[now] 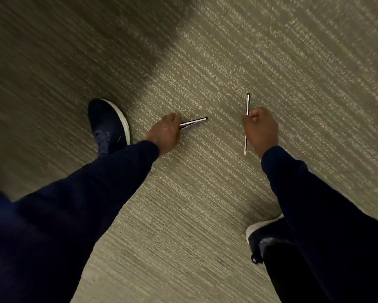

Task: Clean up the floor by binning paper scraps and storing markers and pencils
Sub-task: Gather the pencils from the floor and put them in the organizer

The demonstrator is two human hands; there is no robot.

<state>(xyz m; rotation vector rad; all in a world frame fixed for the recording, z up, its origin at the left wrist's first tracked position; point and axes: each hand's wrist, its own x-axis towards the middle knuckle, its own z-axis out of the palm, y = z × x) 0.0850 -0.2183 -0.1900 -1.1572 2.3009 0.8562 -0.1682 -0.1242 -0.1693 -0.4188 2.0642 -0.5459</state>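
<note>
My left hand [165, 133] is closed around two thin striped pencils [193, 123] that stick out to the right from my fingers, their ends meeting in a narrow V. My right hand [260, 130] grips a single striped pencil [247, 103] held roughly upright in the view, its dark end above my fist and its sharpened orange tip below, near my wrist. Both hands hang over grey-beige ribbed carpet [205, 182]. No paper scraps, markers or bin show in the head view.
My left shoe [108, 124], dark with a white sole, stands left of my left hand. My right shoe [262, 232] is at the lower right under my sleeve. A dark shadow covers the carpet at upper left.
</note>
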